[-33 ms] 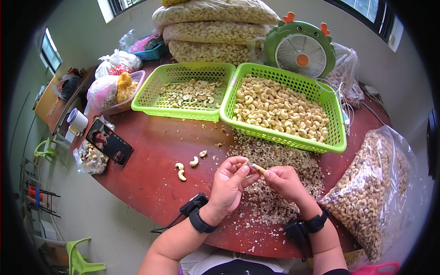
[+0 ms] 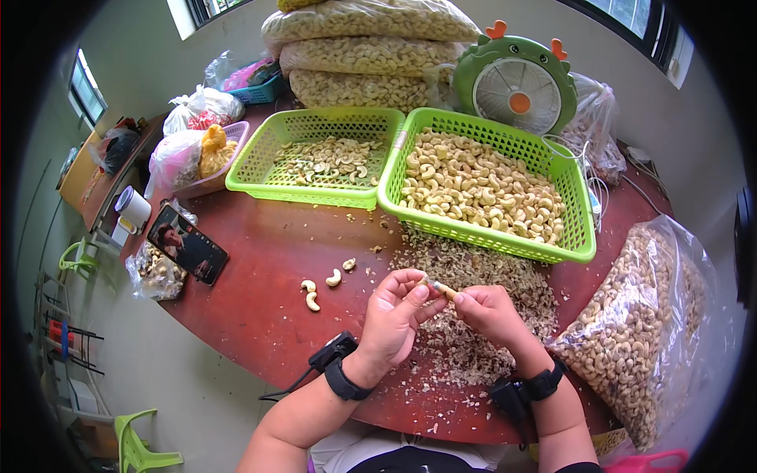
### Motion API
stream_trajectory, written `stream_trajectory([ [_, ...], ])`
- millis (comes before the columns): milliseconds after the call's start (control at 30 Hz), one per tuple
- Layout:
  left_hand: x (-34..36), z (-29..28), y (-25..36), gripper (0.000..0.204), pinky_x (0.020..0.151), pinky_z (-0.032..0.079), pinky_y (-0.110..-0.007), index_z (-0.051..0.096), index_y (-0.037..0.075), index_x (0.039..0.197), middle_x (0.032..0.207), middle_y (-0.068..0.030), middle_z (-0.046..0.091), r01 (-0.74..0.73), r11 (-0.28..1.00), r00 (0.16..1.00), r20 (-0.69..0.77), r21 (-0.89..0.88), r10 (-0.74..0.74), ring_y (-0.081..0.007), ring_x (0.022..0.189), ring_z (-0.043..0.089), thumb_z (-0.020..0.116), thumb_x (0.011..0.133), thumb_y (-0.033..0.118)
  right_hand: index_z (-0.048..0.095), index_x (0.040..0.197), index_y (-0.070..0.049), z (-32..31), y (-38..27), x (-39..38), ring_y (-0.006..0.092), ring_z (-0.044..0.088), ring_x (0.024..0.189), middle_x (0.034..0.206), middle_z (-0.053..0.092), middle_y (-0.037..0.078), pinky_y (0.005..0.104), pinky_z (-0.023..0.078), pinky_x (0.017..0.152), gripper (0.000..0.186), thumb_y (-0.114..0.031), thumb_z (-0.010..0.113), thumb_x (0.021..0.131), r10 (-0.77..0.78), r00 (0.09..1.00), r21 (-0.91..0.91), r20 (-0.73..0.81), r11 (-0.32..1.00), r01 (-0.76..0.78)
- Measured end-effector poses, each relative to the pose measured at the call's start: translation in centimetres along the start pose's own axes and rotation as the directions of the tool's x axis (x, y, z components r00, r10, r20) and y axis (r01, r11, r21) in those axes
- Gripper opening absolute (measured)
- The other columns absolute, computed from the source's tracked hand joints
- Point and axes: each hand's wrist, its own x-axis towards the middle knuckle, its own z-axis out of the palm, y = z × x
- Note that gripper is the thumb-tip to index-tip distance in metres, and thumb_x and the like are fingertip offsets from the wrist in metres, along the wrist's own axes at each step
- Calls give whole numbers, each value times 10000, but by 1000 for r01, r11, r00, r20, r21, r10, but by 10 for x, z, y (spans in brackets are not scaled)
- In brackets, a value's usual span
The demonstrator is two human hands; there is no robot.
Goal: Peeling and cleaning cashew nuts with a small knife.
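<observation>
above the red table, a likely cashew is being pinched by the half-curled left hand, while a short tool is being gripped by the closed right hand; left fingertips are seemingly being risked, since the tool could slip.

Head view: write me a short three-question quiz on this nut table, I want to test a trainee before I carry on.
1. True or false: the left green basket holds more cashews than the right green basket.

2. Which hand grips the tan-handled tool?
a) left hand
b) right hand
c) neither hand

3. Fill the gap: standing just behind the right green basket is a green ____ with an orange hub.

Key:
1. False; the right basket is much fuller.
2. b
3. fan
</observation>
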Motion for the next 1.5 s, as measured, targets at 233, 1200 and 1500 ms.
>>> stream_trajectory([
  [233,0,1,0,133,821,486,-333,480,47,963,920,-58,545,-17,1000,998,53,-10,17,-167,901,548,506,833,36,515,577,-26,0,-4,1,25,340,457,485,416,-50,208,275,402,350,-259,514,839,48,999,43,-15,998,-48],
  [1200,28,38,101,230,616,501,-260,563,-16,982,1009,-128,517,-597,145,658,378,789,652,-178,798,566,589,784,96,504,583,-4,-33,-5,-3,52,353,455,475,406,-18,241,286,407,332,-234,519,822,-207,939,-217,-273,965,150],
  [1500,46,-63,80,162,602,480,-277,617,0,863,776,-96,616,-79,-555,949,232,828,212,-165,668,597,592,713,55,482,572,0,-23,-12,-4,62,349,439,465,401,-3,248,289,404,361,-256,531,823,-228,949,-252,-216,952,171],
])
